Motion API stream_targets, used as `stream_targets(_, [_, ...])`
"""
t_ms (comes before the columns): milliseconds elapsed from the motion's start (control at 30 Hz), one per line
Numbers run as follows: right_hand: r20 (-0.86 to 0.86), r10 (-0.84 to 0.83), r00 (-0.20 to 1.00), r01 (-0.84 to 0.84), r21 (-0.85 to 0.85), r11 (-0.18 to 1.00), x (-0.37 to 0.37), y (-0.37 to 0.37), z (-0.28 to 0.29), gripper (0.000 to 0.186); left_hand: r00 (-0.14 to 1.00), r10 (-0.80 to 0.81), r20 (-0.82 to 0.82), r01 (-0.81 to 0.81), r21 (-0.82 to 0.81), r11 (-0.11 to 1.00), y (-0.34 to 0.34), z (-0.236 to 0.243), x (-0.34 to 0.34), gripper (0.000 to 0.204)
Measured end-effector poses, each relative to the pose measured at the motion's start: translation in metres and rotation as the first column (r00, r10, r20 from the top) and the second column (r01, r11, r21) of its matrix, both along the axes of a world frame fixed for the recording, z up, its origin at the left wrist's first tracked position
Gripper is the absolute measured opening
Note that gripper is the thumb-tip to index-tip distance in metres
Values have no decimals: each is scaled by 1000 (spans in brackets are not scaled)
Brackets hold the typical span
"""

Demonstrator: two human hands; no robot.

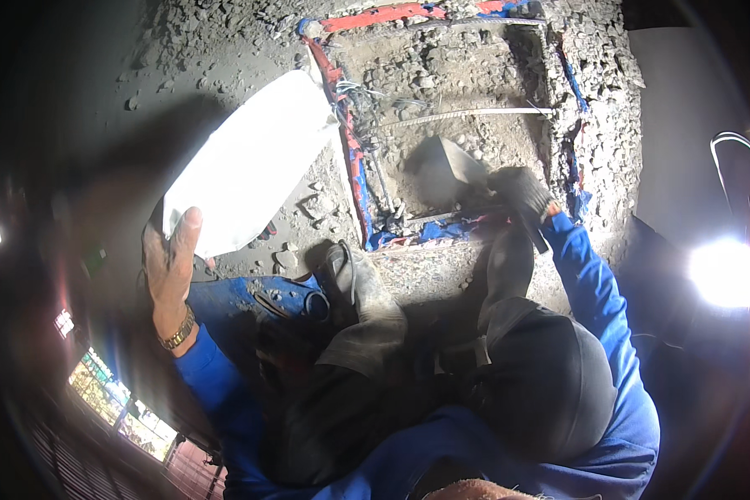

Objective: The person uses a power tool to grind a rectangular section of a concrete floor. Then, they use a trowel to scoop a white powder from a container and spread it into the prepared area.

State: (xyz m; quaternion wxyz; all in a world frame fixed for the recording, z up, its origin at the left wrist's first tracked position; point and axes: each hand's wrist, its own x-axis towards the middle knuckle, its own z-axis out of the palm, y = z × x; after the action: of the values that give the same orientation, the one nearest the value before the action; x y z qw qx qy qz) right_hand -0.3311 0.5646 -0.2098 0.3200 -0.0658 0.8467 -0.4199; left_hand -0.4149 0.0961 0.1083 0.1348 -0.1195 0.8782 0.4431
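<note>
A large white object, overexposed, with a rounded outline, is in my bare left hand, the thumb lying on its near edge. Its exact kind is lost in the glare. My right hand, in a dark grey glove, is closed around a trowel. The trowel's blade is over the dusty rubble inside a rectangular opening, blurred by motion. The end of its handle sticks out below the glove.
Red and blue torn wrapping lines the opening's edges. A steel bar crosses it, with thin wires at the left. Broken concrete surrounds it. A blue bag-like thing lies by my left boot; a bright lamp glares at right.
</note>
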Motion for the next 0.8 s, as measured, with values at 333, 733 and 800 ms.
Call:
stream_targets(333, [-78,576,813,-547,235,804,-61,-91,-3,14,991,-7,137,-2,61,998,-7,-6,30,53])
stream_targets(733, [-73,757,650,-696,342,631,-41,-89,27,19,967,50,250,-58,24,998,-22,-15,52,56])
stream_targets(800, [-76,756,650,-663,430,613,-43,-100,1,19,964,-43,261,27,64,998,-11,-29,42,60])
